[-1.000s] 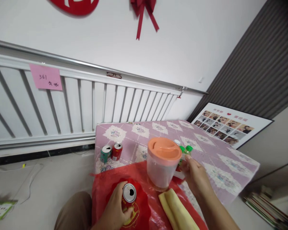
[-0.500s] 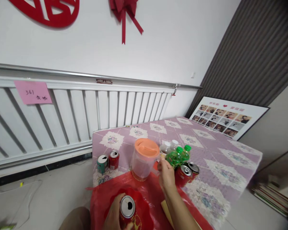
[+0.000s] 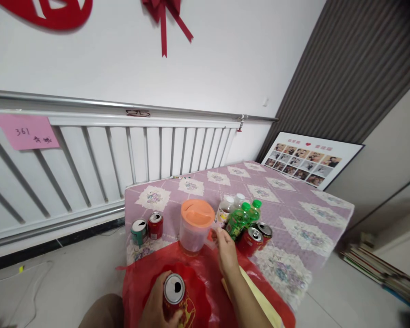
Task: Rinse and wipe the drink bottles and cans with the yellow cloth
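My left hand (image 3: 154,304) is wrapped round a red drink can (image 3: 174,291) with an opened top, held upright over a red scalloped tray (image 3: 201,298). My right hand (image 3: 227,250) is stretched forward beside a clear plastic pitcher (image 3: 193,237) with an orange lid (image 3: 197,212). Its fingers are curled together close to the pitcher's handle side; whether they grip anything is hidden. Just beyond that hand stand green-capped bottles (image 3: 238,221), a white-capped bottle (image 3: 224,210) and two dark red cans (image 3: 251,241).
A green can (image 3: 139,233) and another red can (image 3: 155,225) stand at the table's left. Something flat and pale yellow (image 3: 259,296) lies under my right forearm on red plastic sheeting (image 3: 208,262). Behind the patterned tablecloth (image 3: 222,189) runs a white radiator (image 3: 164,148).
The view has swung to the right, so things appear further left. My right hand has dropped slightly, uncovering more of the white-capped bottle. My left hand still holds the can.
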{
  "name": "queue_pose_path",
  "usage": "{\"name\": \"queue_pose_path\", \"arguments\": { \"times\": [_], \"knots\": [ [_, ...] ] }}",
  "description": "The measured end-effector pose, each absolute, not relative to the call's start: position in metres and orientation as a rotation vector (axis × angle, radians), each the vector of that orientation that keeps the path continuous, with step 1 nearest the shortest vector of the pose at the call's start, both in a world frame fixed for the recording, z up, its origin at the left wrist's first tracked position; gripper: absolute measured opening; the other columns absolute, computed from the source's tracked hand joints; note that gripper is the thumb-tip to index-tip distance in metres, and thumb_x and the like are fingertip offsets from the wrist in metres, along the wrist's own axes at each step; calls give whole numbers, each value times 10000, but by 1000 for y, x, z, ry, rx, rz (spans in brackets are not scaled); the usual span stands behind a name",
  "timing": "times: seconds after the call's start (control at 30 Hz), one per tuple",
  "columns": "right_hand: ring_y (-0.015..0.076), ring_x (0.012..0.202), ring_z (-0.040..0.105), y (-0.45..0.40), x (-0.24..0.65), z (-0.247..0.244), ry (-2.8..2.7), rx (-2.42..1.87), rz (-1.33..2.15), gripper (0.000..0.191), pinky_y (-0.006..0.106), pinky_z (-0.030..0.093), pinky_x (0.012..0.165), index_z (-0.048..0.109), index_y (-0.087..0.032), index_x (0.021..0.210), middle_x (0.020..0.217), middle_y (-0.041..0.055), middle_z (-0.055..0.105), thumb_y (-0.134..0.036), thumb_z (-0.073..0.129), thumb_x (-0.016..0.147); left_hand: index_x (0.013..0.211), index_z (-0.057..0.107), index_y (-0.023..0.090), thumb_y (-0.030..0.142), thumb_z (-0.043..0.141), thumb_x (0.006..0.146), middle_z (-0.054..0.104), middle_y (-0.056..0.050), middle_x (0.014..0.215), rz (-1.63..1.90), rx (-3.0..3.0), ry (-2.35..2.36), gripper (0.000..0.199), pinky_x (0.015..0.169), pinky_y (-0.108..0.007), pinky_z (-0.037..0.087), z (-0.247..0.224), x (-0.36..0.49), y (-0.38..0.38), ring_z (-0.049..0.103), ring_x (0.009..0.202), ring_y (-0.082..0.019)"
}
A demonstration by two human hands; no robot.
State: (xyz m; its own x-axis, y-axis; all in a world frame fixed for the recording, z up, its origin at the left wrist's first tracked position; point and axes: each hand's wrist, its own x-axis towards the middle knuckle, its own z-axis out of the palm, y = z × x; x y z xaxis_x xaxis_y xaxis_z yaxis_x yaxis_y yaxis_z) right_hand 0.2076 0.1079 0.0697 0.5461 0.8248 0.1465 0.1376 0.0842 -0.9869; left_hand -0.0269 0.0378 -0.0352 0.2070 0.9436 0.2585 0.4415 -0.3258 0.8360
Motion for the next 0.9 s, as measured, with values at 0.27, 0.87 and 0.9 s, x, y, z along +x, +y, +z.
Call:
{"name": "queue_pose_path", "arguments": {
  "times": [0.27, 0.87, 0.9],
  "knots": [
    [271, 1159, 584, 40, 286, 61, -1027, -1745, 557, 542, 383, 477, 935, 611, -191, 1166, 1255, 121, 635, -582, 488, 811, 1249, 468, 164, 196, 655, 629, 615, -141, 1276, 1086, 1808, 1346, 648, 1039, -492, 471, -24, -22, 33, 580, 1201, -314],
    [335, 1221, 502, -32, 290, 43, -1491, -2447, 347, 545, 449, 389, 994, 509, -98, 1321, 1321, 190, 554, -345, 520, 834, 1227, 476, 160, 276, 669, 639, 628, -145, 1239, 1063, 1813, 1330, 630, 1023, -517, 474, -14, -25, 33, 598, 1168, -330],
    [329, 1208, 504, -34, 284, 46, -1508, -2446, 309, 518, 446, 393, 984, 513, -111, 1319, 1312, 182, 554, -343, 492, 856, 1228, 473, 166, 269, 673, 635, 628, -141, 1238, 1063, 1804, 1328, 634, 1027, -521, 469, -14, -26, 33, 596, 1170, -330]
  ]
}}
